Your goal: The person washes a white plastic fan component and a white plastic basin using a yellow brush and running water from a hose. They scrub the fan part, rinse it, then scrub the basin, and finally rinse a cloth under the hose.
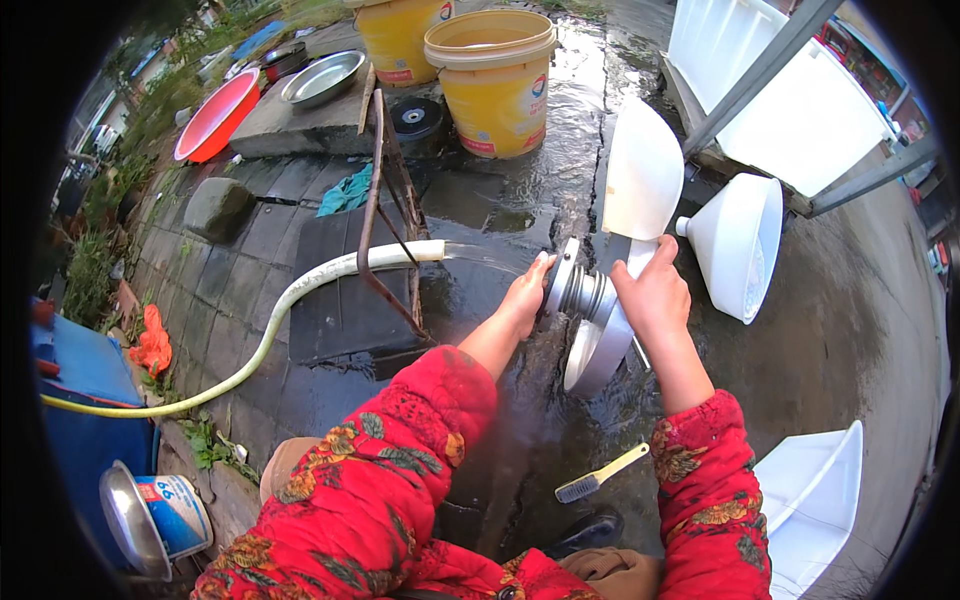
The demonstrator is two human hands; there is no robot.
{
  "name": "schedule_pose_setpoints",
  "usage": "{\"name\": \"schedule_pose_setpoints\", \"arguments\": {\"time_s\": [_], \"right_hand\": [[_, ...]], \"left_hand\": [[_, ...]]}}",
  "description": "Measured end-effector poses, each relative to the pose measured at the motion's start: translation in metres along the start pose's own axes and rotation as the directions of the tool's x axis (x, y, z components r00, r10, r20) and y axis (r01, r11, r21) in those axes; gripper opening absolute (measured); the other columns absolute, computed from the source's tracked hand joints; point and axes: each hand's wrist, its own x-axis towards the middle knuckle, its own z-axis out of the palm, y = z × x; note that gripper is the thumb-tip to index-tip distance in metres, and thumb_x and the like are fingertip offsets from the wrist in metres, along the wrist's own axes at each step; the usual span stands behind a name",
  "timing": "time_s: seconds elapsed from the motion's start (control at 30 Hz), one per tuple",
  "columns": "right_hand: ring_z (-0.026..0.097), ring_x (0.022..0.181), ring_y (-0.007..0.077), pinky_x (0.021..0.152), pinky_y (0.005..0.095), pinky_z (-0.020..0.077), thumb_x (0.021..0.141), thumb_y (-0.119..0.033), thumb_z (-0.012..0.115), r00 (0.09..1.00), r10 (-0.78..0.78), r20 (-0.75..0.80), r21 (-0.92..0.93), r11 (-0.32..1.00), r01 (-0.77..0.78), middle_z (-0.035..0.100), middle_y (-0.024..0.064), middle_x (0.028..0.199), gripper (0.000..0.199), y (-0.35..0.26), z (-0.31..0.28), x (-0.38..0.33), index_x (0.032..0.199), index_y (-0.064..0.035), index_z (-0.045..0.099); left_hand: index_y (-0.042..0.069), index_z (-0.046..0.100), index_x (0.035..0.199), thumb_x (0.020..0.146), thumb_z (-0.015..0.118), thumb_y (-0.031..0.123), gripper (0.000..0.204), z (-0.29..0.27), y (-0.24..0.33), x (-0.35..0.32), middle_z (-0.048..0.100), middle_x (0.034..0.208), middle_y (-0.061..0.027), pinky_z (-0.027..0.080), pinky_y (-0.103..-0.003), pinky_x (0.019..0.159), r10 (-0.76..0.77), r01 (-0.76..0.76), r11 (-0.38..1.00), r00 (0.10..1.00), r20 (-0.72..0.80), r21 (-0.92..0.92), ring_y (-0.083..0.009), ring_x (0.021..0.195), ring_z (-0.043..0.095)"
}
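Between my hands, above the wet ground, is a round metal machine part (603, 348) with a ribbed, coil-like middle. A white scoop-shaped chute (643, 165) rises from its far side. My left hand (522, 300) grips the flat disc at its left end, some fingers hidden behind the disc. With my right hand (655, 292) I hold the grey rim just below the chute. Water pours from a pale hose (330, 272) toward my left hand and the disc. Below the part, a scrubbing brush (602, 473) with a yellow handle lies bristles to the left.
A white funnel (735, 250) stands right of the part, and a white angular hopper (815, 500) lies nearer. The hose passes through a rusty metal frame (375, 215). Yellow buckets (495, 95), an orange basin (217, 115) and a metal basin (323, 80) are farther off.
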Motion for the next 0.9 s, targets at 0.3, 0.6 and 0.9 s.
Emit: {"name": "schedule_pose_setpoints", "arguments": {"time_s": [0.3, 0.6, 0.9], "right_hand": [[0.063, 0.09, 0.0418, 0.081, 0.0461, 0.049, 0.077, -0.043, 0.065, 1.0, -0.019, 0.019, 0.084, 0.996, 0.017, 0.061, 0.0287, 0.103, 0.088, -0.007, 0.005, -0.001, 0.136, 0.0063, 0.021], [0.063, 0.09, 0.0405, 0.079, 0.0457, 0.0496, 0.076, -0.046, 0.066, 0.995, -0.099, 0.003, 0.061, 0.993, 0.099, 0.059, 0.0263, 0.107, 0.095, -0.032, 0.023, -0.001, 0.14, 0.0045, 0.017], [0.063, 0.092, 0.0397, 0.081, 0.0457, 0.0497, 0.076, -0.048, 0.065, 0.992, -0.089, 0.087, 0.017, 0.996, 0.088, 0.06, 0.0263, 0.105, 0.095, -0.048, 0.026, 0.011, 0.141, 0.0041, 0.019]], "left_hand": [[0.003, 0.044, 0.135, 0.099, 0.039, 0.021, 0.04, 0.004, 0.001, -0.006, 0.052, 0.132, -0.0053, 0.035, -0.028, 0.101, 0.19, -0.184, 0.98, 0.979, -0.076, 0.078, -0.0159, 0.12, 0.047], [0.004, 0.046, 0.133, 0.097, 0.045, 0.03, 0.044, -0.019, 0.006, -0.009, 0.055, 0.125, -0.0065, 0.039, -0.029, 0.095, 0.091, -0.092, 0.996, 0.982, -0.163, -0.003, -0.0155, 0.111, 0.052], [0.007, 0.035, 0.141, 0.069, 0.067, -0.001, 0.08, -0.04, 0.009, -0.003, 0.044, 0.134, -0.0064, 0.034, -0.03, 0.102, 0.282, -0.31, 0.875, 0.951, 0.127, 0.373, -0.0174, 0.12, 0.044]]}}
